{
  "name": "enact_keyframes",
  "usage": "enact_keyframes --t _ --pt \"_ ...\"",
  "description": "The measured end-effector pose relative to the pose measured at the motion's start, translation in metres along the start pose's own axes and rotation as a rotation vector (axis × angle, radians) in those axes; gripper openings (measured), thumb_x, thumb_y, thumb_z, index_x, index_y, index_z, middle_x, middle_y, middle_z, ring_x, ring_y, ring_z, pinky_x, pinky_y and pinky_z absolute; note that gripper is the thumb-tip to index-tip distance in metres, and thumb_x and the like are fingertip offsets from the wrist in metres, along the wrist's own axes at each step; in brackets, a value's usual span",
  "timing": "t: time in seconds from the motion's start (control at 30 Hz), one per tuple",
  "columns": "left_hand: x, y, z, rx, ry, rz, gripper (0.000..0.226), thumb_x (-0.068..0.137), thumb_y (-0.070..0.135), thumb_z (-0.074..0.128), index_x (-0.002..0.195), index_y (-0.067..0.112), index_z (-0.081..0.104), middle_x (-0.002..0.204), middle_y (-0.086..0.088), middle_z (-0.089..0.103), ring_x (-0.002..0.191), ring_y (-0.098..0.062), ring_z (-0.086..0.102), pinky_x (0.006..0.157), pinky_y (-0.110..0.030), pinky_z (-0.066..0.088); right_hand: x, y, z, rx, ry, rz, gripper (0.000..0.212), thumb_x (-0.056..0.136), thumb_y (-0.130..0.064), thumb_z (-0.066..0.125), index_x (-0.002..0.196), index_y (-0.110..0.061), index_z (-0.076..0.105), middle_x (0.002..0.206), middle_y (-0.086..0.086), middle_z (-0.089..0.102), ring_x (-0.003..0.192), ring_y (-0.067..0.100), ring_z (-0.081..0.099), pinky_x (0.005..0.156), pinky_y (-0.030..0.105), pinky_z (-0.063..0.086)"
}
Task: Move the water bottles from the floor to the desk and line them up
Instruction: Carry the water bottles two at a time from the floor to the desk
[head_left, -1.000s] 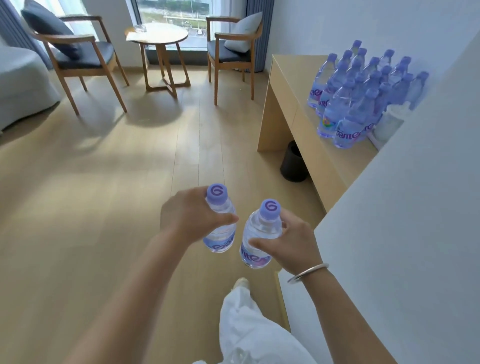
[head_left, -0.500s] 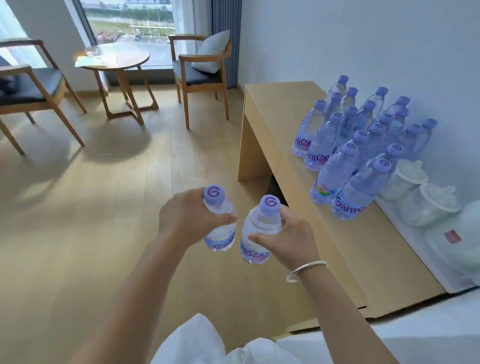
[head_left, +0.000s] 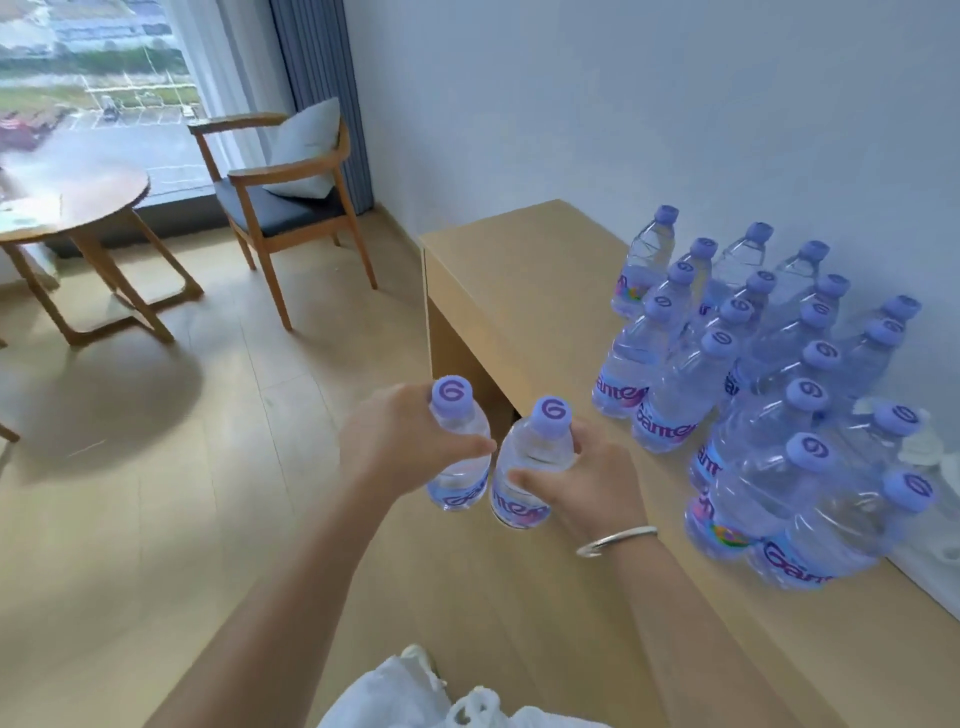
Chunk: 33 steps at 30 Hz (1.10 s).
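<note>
Along the right-hand wall runs a long pale wooden desk, the biggest thing in view, above a light wood floor. Beyond the desk, near a window, stand a wooden armchair with a dark seat and a grey cushion, and a round wooden table to its left. On the desk, against the wall, a crowd of clear water bottles with purple caps stands upright in close rows, many touching each other. Nearer the camera, over the desk's front edge, two bare arms reach forward. The left hand has its fingers and thumb curled around one upright bottle. The right hand, with a silver bangle at the wrist, grips a second bottle the same way. These two held bottles sit just beside each other, almost touching, left of the standing group. White clothing shows at the bottom edge.
</note>
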<state>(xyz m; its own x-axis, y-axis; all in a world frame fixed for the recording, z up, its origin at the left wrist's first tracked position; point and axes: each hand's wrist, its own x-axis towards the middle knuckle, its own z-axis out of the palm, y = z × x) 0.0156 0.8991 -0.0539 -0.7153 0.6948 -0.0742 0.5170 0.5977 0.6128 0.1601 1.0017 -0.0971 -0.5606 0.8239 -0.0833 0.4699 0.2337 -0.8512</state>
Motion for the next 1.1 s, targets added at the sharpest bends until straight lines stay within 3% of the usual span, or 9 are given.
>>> enact_keyframes --t 0.17,0.3,0.4,0.47,0.67,0.8,0.93,1.03,1.1 --pt "0.090 -0.003 -0.021 0.049 -0.042 0.112 0.034 0.061 0.055 0.075 0.074 0.026 0.060 0.066 0.008 0.059 0.063 -0.009 0.053 0.057 -0.026 0.041 0.059 -0.025 0.022 0.042 0.187 0.094 0.022 0.065 -0.033 0.075 0.081 -0.024 0.063 0.078 -0.003 0.067 0.081 0.021 0.064 0.080 0.043 0.052" --pt "0.143 0.003 -0.017 0.090 -0.091 0.178 0.035 0.061 0.053 0.074 0.079 0.025 0.062 0.070 0.006 0.062 0.070 -0.015 0.058 0.058 -0.027 0.044 0.097 -0.032 0.032 0.078 0.350 0.146 0.026 0.065 -0.028 0.078 0.082 -0.026 0.058 0.076 -0.008 0.063 0.079 0.017 0.061 0.071 0.032 0.047" --pt "0.182 0.012 -0.008 0.092 -0.137 0.217 0.034 0.061 0.052 0.074 0.069 0.026 0.054 0.063 0.008 0.055 0.061 -0.011 0.051 0.053 -0.024 0.038 0.131 -0.034 0.035 0.085 0.462 0.117 0.029 0.066 -0.027 0.078 0.079 -0.033 0.053 0.074 -0.012 0.057 0.075 0.013 0.055 0.067 0.024 0.037" --pt "0.208 0.022 0.000 0.110 -0.165 0.256 0.036 0.062 0.052 0.074 0.063 0.028 0.046 0.057 0.010 0.049 0.054 -0.005 0.044 0.050 -0.023 0.032 0.156 -0.031 0.034 0.090 0.511 0.131 0.031 0.067 -0.027 0.078 0.090 -0.028 0.057 0.079 -0.010 0.057 0.077 0.013 0.053 0.068 0.022 0.035" --pt "0.291 0.061 0.027 0.061 -0.282 0.355 0.038 0.064 0.051 0.076 0.064 0.030 0.045 0.058 0.012 0.048 0.054 -0.005 0.044 0.051 -0.023 0.032 0.235 -0.024 0.018 0.115 0.687 0.200 0.034 0.071 -0.023 0.077 0.087 -0.027 0.048 0.079 -0.007 0.052 0.075 0.016 0.049 0.068 0.024 0.033" --pt "0.339 0.088 0.049 0.042 -0.354 0.408 0.034 0.062 0.051 0.076 0.069 0.027 0.053 0.059 0.012 0.050 0.057 -0.009 0.047 0.053 -0.023 0.035 0.280 -0.016 0.008 0.108 0.792 0.192 0.033 0.069 -0.017 0.075 0.085 -0.027 0.047 0.070 -0.015 0.049 0.076 0.019 0.053 0.065 0.026 0.035" --pt "0.373 0.108 0.071 0.015 -0.422 0.444 0.036 0.060 0.050 0.077 0.080 0.024 0.062 0.067 0.010 0.059 0.065 -0.013 0.056 0.060 -0.028 0.045 0.309 -0.004 0.000 0.102 0.824 0.241 0.038 0.065 -0.019 0.079 0.094 -0.024 0.055 0.078 -0.019 0.051 0.085 0.014 0.055 0.070 0.026 0.038" --pt "0.396 0.121 0.088 0.028 -0.499 0.489 0.038 0.058 0.051 0.077 0.079 0.023 0.062 0.073 0.007 0.064 0.074 -0.017 0.062 0.068 -0.035 0.052 0.324 0.004 -0.004 0.091 0.867 0.307 0.046 0.064 -0.025 0.080 0.104 -0.020 0.057 0.092 -0.010 0.059 0.093 0.016 0.057 0.074 0.031 0.044" --pt "0.410 0.130 0.098 0.049 -0.555 0.518 0.035 0.058 0.050 0.076 0.073 0.024 0.058 0.068 0.009 0.060 0.070 -0.017 0.058 0.065 -0.033 0.050 0.335 0.008 -0.008 0.097 0.909 0.361 0.047 0.064 -0.026 0.081 0.104 -0.020 0.057 0.095 -0.005 0.060 0.091 0.017 0.057 0.073 0.030 0.043"
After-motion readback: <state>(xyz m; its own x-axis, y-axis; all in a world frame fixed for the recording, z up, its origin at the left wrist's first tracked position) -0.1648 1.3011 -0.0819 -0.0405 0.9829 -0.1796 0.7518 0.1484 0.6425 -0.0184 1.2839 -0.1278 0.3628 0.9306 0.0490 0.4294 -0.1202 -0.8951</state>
